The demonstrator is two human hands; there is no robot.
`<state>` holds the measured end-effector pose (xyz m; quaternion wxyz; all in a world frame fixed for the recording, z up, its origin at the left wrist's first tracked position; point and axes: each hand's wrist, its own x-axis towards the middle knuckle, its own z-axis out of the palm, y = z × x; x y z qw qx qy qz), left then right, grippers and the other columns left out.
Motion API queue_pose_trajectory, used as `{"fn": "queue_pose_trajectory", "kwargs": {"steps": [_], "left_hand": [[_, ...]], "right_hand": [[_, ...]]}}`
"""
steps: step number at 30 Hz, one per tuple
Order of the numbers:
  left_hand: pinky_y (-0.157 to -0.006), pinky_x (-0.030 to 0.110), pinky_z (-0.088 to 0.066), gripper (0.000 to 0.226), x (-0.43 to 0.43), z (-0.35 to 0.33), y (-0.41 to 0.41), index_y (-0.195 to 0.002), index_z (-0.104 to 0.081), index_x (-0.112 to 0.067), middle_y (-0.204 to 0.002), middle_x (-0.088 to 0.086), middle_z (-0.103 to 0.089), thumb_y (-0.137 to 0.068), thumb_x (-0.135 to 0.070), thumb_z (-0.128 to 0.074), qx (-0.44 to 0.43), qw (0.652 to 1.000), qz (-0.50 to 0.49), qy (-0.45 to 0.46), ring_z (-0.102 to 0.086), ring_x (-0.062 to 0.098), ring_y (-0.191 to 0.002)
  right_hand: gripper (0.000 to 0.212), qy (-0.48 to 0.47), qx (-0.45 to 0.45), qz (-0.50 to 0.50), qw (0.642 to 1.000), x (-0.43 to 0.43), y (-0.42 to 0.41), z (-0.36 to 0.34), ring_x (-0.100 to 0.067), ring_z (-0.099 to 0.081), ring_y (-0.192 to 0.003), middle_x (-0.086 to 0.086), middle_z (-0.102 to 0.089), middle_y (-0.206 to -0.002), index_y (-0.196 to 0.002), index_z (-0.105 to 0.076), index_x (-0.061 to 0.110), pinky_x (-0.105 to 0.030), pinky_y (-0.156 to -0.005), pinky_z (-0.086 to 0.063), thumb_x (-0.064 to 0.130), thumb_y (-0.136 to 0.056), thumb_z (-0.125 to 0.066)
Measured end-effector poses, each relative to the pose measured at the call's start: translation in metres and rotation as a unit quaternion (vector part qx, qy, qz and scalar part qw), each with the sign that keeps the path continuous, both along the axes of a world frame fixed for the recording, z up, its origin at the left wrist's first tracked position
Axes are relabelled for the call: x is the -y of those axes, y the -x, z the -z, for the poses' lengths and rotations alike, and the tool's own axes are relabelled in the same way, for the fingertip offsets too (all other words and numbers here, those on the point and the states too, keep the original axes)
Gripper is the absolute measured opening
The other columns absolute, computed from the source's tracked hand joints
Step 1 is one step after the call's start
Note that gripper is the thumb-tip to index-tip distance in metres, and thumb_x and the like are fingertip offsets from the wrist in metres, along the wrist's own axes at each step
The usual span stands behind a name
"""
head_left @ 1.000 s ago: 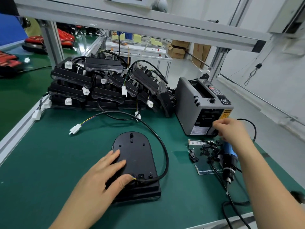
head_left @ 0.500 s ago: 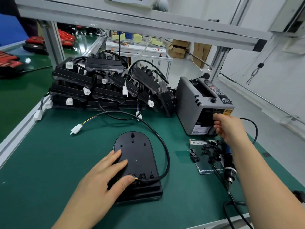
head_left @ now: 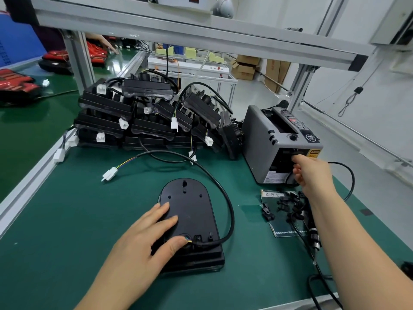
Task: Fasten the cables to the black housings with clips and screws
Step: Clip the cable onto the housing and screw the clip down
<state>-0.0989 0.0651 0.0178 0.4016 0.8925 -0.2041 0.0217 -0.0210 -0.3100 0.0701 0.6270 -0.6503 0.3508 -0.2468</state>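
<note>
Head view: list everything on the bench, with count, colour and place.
housing: one, black, centre of green mat.
cable: one, black, looping from housing's near end.
connector: one, white, cable's far end.
stacked housings: many, black, back left.
grey machine: one, grey, back right.
clips: several, black, on card right of housing.
screwdriver: one, dark, beneath right forearm.
left hand: one, flat on housing.
right hand: one, at machine's front opening.

A rounded black plastic housing [head_left: 190, 211] lies mid-way on the green bench mat [head_left: 67, 220]. Behind it sits a heap of black housings [head_left: 138, 121]. Right of the heap stands a grey box-shaped dispenser [head_left: 266, 139]. Before the dispenser lie small black plastic clips [head_left: 288, 204], seemingly on a printed card [head_left: 279, 230].
</note>
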Motion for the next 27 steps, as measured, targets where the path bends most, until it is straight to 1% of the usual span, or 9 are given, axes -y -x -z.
{"fn": "queue_pose_trajectory", "kwargs": {"steps": [3, 5, 7, 9, 11, 14, 19, 22, 27], "left_hand": [[-0.102, 0.003, -0.017, 0.053, -0.002, 0.0, -0.003, -0.118, -0.057, -0.046, -0.134, -0.042, -0.032, -0.073, -0.067, -0.039, 0.006, 0.999, 0.002, 0.031, -0.02, -0.024, -0.128], [-0.095, -0.002, -0.024, 0.037, -0.004, -0.001, -0.007, -0.111, -0.065, -0.041, -0.128, -0.038, -0.045, -0.082, -0.052, -0.045, 0.003, 0.996, -0.028, 0.085, -0.036, -0.022, -0.12], [-0.085, -0.005, -0.028, 0.02, -0.008, -0.001, -0.015, -0.099, -0.069, -0.037, -0.115, -0.03, -0.056, -0.091, -0.027, -0.053, 0.017, 0.99, -0.078, 0.117, -0.046, -0.02, -0.107], [-0.078, -0.004, -0.031, 0.025, -0.011, 0.0, -0.026, -0.09, -0.067, -0.037, -0.102, -0.022, -0.061, -0.091, -0.013, -0.058, 0.016, 0.986, -0.116, 0.115, -0.051, -0.014, -0.098], [-0.074, -0.001, -0.033, 0.023, -0.012, 0.0, -0.035, -0.092, -0.066, -0.036, -0.098, -0.018, -0.06, -0.09, -0.015, -0.059, -0.021, 0.986, -0.129, 0.105, -0.053, -0.008, -0.094], [-0.073, 0.0, -0.033, 0.02, -0.009, 0.004, -0.042, -0.092, -0.065, -0.042, -0.097, -0.019, -0.059, -0.091, -0.023, -0.058, -0.075, 0.984, -0.123, 0.104, -0.051, -0.011, -0.092], [-0.076, 0.007, -0.036, 0.018, -0.005, 0.01, -0.041, -0.103, -0.069, -0.033, -0.098, -0.013, -0.061, -0.089, -0.025, -0.062, -0.101, 0.978, -0.129, 0.129, -0.055, -0.006, -0.091], [-0.076, 0.004, -0.036, 0.021, -0.005, 0.011, -0.041, -0.108, -0.069, -0.032, -0.099, -0.012, -0.061, -0.089, -0.024, -0.062, -0.112, 0.974, -0.13, 0.15, -0.055, -0.006, -0.093], [-0.072, 0.0, -0.035, 0.022, -0.004, 0.01, -0.04, -0.109, -0.069, -0.03, -0.099, -0.008, -0.061, -0.09, -0.023, -0.062, -0.112, 0.972, -0.13, 0.161, -0.055, -0.006, -0.092]], "right_hand": [[0.013, 0.009, -0.018, -0.05, 0.999, -0.005, 0.016, -0.004, -0.007, -0.045, -0.047, 0.0, -0.053, -0.062, -0.074, -0.057, 0.014, -0.015, -0.036, -0.035, 0.018, -0.083, -0.067], [0.011, 0.017, -0.025, -0.127, 0.992, -0.015, 0.027, -0.01, -0.006, -0.049, -0.045, 0.0, -0.056, -0.061, -0.077, -0.061, 0.012, -0.016, -0.039, -0.037, 0.018, -0.084, -0.066], [0.009, 0.038, -0.036, -0.226, 0.973, -0.038, 0.036, -0.015, -0.006, -0.055, -0.053, 0.001, -0.062, -0.065, -0.077, -0.067, 0.013, -0.02, -0.051, -0.04, 0.017, -0.084, -0.066], [0.013, 0.077, -0.047, -0.327, 0.941, -0.071, 0.041, -0.02, -0.004, -0.055, -0.063, 0.006, -0.064, -0.067, -0.071, -0.072, 0.018, -0.023, -0.06, -0.039, 0.017, -0.082, -0.066], [0.02, 0.112, -0.053, -0.418, 0.9, -0.11, 0.044, -0.022, 0.002, -0.054, -0.064, 0.013, -0.064, -0.068, -0.063, -0.071, 0.025, -0.021, -0.065, -0.038, 0.016, -0.081, -0.067], [0.027, 0.143, -0.048, -0.515, 0.844, -0.159, 0.043, -0.021, 0.003, -0.057, -0.071, 0.013, -0.065, -0.074, -0.057, -0.068, 0.028, -0.01, -0.071, -0.042, 0.013, -0.08, -0.07], [0.029, 0.289, -0.053, -0.571, 0.767, -0.202, 0.029, -0.008, -0.005, -0.057, -0.08, 0.001, -0.061, -0.088, -0.057, -0.062, 0.03, -0.016, -0.078, -0.043, 0.014, -0.078, -0.073], [0.026, 0.309, -0.063, -0.585, 0.747, -0.206, 0.024, 0.0, 0.002, -0.054, -0.075, 0.007, -0.058, -0.085, -0.058, -0.063, 0.028, -0.008, -0.072, -0.04, 0.014, -0.077, -0.073], [0.018, 0.33, -0.087, -0.579, 0.741, -0.204, 0.016, 0.005, -0.003, -0.058, -0.077, 0.011, -0.058, -0.084, -0.059, -0.069, 0.026, -0.02, -0.075, -0.048, 0.02, -0.075, -0.074]]}}
